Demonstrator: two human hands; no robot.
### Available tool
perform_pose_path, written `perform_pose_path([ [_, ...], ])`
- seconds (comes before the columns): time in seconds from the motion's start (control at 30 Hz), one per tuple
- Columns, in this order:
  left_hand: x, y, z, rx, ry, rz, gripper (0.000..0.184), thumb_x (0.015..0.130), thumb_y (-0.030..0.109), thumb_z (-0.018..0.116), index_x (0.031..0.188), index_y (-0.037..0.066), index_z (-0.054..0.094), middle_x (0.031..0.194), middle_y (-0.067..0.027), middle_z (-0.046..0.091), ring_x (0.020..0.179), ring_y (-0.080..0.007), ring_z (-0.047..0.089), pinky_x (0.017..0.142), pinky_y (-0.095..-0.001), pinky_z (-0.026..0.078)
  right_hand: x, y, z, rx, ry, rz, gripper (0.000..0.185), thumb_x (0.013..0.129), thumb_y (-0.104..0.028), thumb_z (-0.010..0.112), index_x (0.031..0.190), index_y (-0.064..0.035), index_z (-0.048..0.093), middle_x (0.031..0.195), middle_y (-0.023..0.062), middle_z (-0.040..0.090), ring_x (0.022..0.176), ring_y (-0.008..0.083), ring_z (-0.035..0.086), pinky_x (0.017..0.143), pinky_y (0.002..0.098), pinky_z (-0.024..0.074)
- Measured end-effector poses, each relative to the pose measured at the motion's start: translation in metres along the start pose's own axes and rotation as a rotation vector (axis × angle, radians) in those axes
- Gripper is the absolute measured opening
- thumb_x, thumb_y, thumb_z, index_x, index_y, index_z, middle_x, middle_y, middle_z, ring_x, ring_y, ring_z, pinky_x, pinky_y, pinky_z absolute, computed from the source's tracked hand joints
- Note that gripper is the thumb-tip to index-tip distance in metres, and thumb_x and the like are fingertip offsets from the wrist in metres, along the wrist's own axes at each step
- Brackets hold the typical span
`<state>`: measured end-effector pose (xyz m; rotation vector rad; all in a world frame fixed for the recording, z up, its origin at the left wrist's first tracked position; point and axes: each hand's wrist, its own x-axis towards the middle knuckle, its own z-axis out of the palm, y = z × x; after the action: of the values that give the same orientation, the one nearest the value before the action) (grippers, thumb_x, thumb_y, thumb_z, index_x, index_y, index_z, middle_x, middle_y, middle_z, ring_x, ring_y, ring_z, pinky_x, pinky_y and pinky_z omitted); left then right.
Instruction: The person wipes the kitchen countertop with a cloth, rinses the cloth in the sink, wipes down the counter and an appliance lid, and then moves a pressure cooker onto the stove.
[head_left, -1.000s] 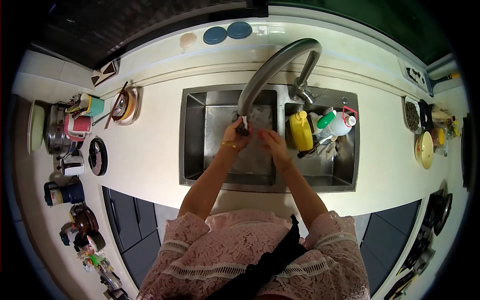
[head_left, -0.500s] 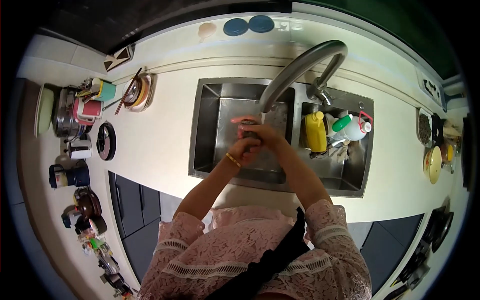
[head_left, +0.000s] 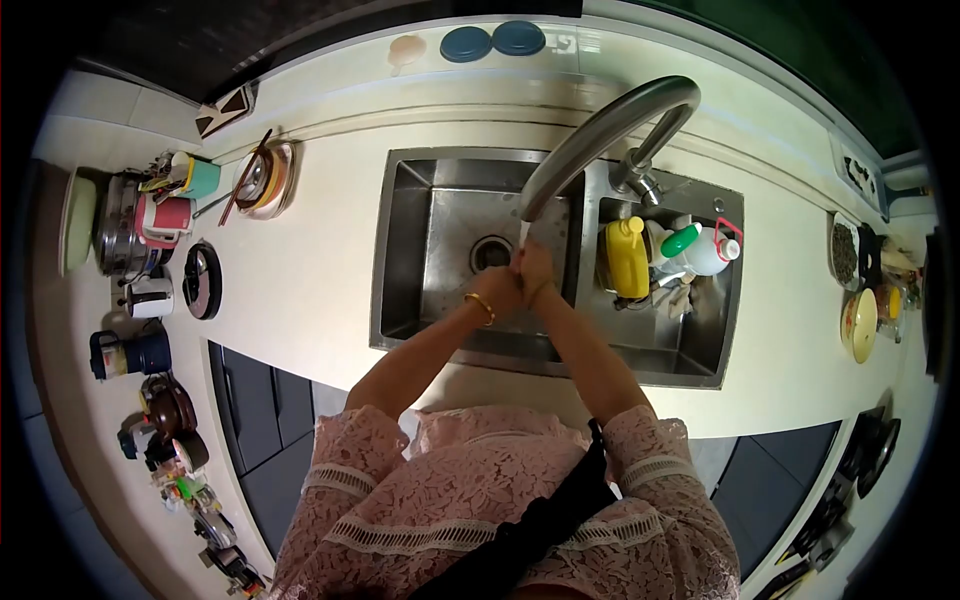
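Under the curved grey faucet (head_left: 610,125), my two hands meet over the left basin of the steel sink (head_left: 455,195). My left hand (head_left: 497,291), with a yellow bracelet at the wrist, lies against my right hand (head_left: 537,266). The right hand is just below the spout, where a short pale stream of water (head_left: 524,233) shows. The fingers of both hands overlap and are partly hidden, so I cannot make out their grip. No separate object shows between them. The round drain (head_left: 491,254) lies just beyond the left hand.
In the right basin stand a yellow bottle (head_left: 628,260) and a white bottle (head_left: 708,252), with a green-topped one between. Stacked bowls with chopsticks (head_left: 268,180) sit left of the sink. A yellow bowl (head_left: 860,325) is at the far right. Two blue discs (head_left: 518,39) lie behind.
The hands have drawn closer together, and the outstretched fingers seen over the drain have pulled back, leaving the drain in sight. The whole view has shifted slightly.
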<state>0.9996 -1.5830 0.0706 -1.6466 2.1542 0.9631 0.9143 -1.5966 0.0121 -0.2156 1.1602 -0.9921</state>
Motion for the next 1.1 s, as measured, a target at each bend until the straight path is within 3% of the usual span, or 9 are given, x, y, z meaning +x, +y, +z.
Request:
perform_pose_path([
  [0.17,0.004,0.01,-0.002,0.15,-0.005,0.029,0.032,0.066,0.035,0.052,0.075,0.005,0.059,0.072,-0.0128,0.059,0.067,-0.0297,0.057,0.06,-0.0373,0.046,-0.025,-0.01,-0.006,0.245,0.205,-0.044,0.026,0.078,-0.026,0.048,0.075,-0.0006,0.05,0.053,0.0025,0.041,0.045,0.0149,0.038,0.044,0.0295,0.0362],
  [0.33,0.019,0.013,0.01,-0.114,0.119,0.001,0.035,0.065,0.036,0.055,0.079,0.003,0.057,0.073,-0.0144,0.058,0.067,-0.0312,0.056,0.061,-0.038,0.046,-0.014,-0.025,-0.051,-0.833,-0.006,-0.572,0.023,0.076,-0.023,0.051,0.084,-0.0018,0.055,0.062,0.0117,0.054,0.057,0.0276,0.053,0.056,0.0345,0.0434],
  [0.4,0.032,0.009,0.027,-0.272,0.333,0.198,0.058,0.065,0.038,0.057,0.108,0.004,0.038,0.086,-0.0132,0.057,0.076,-0.0276,0.056,0.067,-0.0361,0.045,-0.008,-0.05,-0.057,-0.97,0.049,-0.676,0.021,0.074,-0.022,0.052,0.082,-0.0029,0.056,0.063,0.0131,0.054,0.06,0.0291,0.053,0.057,0.0347,0.0432],
  [0.57,0.043,0.013,0.02,-0.359,0.288,0.074,0.054,0.065,0.032,0.06,0.108,0.005,0.04,0.09,-0.0118,0.056,0.08,-0.0255,0.056,0.069,-0.0339,0.044,0.055,-0.138,-0.05,-1.275,0.005,-1.298,0.021,0.072,-0.02,0.054,0.085,-0.004,0.056,0.077,0.0165,0.053,0.066,0.0315,0.052,0.056,0.0355,0.0429],
  [0.67,0.051,-0.006,0.036,-0.437,0.398,0.085,0.038,0.067,0.028,0.057,0.096,0.005,0.049,0.079,-0.0136,0.056,0.073,-0.0282,0.055,0.064,-0.0359,0.044,0.054,-0.172,-0.033,-1.7,0.094,-1.304,0.021,0.071,-0.012,0.049,0.09,-0.0075,0.055,0.091,0.0132,0.053,0.084,0.0262,0.05,0.072,0.0324,0.0406],
  [0.77,0.044,-0.008,0.028,-0.612,0.496,0.075,0.028,0.067,0.024,0.054,0.085,0.004,0.055,0.067,-0.0153,0.056,0.066,-0.0305,0.054,0.058,-0.0379,0.043,0.028,-0.157,-0.03,-2.138,0.229,-1.157,0.025,0.072,-0.008,0.046,0.098,-0.007,0.049,0.092,0.0181,0.047,0.084,0.0315,0.048,0.067,0.0361,0.0418],
  [0.9,0.053,-0.028,0.045,-0.808,0.464,-0.002,0.019,0.07,0.016,0.053,0.082,0.002,0.057,0.066,-0.0113,0.057,0.061,-0.0224,0.056,0.056,-0.0319,0.044,-0.022,-0.06,-0.078,-1.743,0.072,-0.82,0.016,0.068,-0.001,0.045,0.084,-0.0047,0.042,0.082,0.0164,0.042,0.071,0.0305,0.044,0.062,0.0378,0.0381],
  [0.93,0.048,-0.024,0.039,-0.815,0.469,0.006,0.019,0.07,0.016,0.053,0.082,0.002,0.057,0.066,-0.0113,0.057,0.061,-0.0224,0.056,0.056,-0.0319,0.044,-0.044,-0.038,-0.086,-1.543,0.095,-1.028,0.014,0.069,-0.002,0.046,0.083,-0.0028,0.043,0.08,0.0174,0.042,0.072,0.0326,0.044,0.061,0.0386,0.037],
  [1.1,0.018,-0.005,0.001,-1.152,0.383,-0.061,0.012,0.076,0.008,0.05,0.082,-0.001,0.056,0.068,-0.0063,0.058,0.057,-0.0121,0.056,0.052,-0.0227,0.045,-0.147,0.028,-0.104,-1.359,0.133,-0.713,0.008,0.076,-0.006,0.045,0.082,-0.0011,0.045,0.077,0.0182,0.048,0.07,0.0351,0.047,0.06,0.0403,0.0385],
])
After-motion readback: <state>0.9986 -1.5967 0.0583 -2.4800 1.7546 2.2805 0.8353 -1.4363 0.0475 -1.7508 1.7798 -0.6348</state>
